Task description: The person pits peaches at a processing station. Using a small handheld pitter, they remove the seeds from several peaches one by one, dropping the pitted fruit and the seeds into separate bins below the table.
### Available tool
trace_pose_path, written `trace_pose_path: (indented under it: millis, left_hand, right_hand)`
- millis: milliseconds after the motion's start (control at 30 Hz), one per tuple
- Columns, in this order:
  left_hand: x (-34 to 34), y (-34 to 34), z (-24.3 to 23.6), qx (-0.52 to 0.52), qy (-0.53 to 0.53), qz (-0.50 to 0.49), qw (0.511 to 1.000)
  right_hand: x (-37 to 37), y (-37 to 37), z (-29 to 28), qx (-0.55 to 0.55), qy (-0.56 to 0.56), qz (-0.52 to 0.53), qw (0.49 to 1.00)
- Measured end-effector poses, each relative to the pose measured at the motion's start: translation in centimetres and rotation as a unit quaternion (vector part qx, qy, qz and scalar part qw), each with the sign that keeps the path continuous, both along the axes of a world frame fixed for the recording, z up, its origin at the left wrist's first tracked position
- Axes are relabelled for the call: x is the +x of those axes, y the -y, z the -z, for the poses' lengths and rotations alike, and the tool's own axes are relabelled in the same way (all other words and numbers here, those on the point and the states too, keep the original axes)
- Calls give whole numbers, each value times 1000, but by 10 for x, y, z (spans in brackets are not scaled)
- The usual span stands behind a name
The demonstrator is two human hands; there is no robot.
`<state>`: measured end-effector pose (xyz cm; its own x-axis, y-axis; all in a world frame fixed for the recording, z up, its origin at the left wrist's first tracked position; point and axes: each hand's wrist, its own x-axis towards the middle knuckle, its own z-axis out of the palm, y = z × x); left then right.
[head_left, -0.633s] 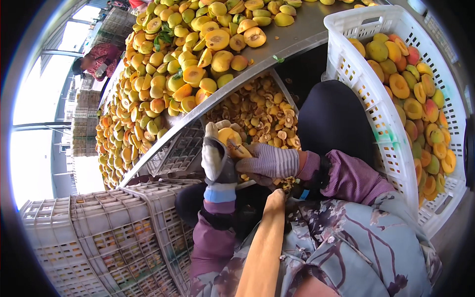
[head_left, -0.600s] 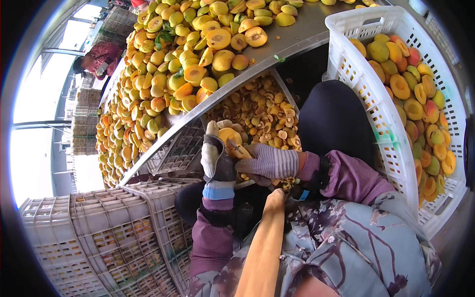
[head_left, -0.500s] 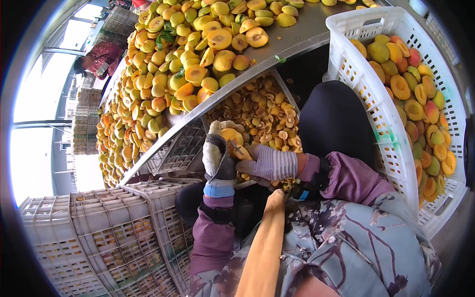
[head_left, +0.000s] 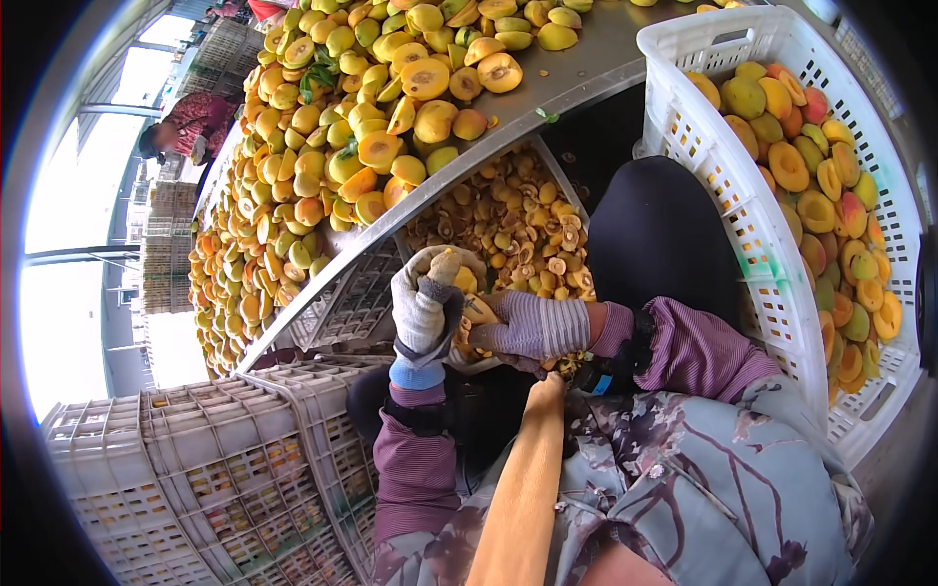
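Observation:
My left hand (head_left: 422, 305), in a pale knit glove, is closed around a halved yellow peach (head_left: 466, 281) in front of my lap. Its fingers curl over the fruit and cover much of it. Close against it, my gloved right hand (head_left: 535, 324) grips a small hand tool (head_left: 479, 311) with a yellowish handle; the working end is hidden by the left hand and the fruit. Under both hands, a bin of peach pits and scraps (head_left: 508, 220) lies below the table edge.
Halved peaches (head_left: 391, 88) are heaped on a metal table (head_left: 586, 59) ahead and left. A white crate (head_left: 728, 210) of peach halves stands at my right, beside my knee. Stacked crates (head_left: 215, 459) are at lower left. Another person (head_left: 200, 122) works at far left.
My left hand has turned and curled further over the peach, covering the tool's metal end that showed before. The right hand has barely moved. The view has shifted slightly.

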<state>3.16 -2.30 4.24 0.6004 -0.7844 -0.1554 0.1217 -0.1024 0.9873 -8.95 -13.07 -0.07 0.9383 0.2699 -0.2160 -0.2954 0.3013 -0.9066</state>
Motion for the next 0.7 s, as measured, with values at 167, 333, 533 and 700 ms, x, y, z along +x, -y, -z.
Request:
trace_pose_path:
  millis: [167,333,533,700]
  left_hand:
    - [-18,8,9,23,347,-111,931]
    - [-15,0,-5,96,-42,-88,991]
    - [16,-8,22,-1,-10,66,998]
    - [12,-3,31,-77,-13,101,992]
  right_hand:
    - [-2,-5,-3,11,-17,27,999]
    - [-4,0,-5,-19,-44,14,999]
    - [0,-5,-12,19,-33,2,999]
    - [2,-7,-12,26,-14,5,1000]
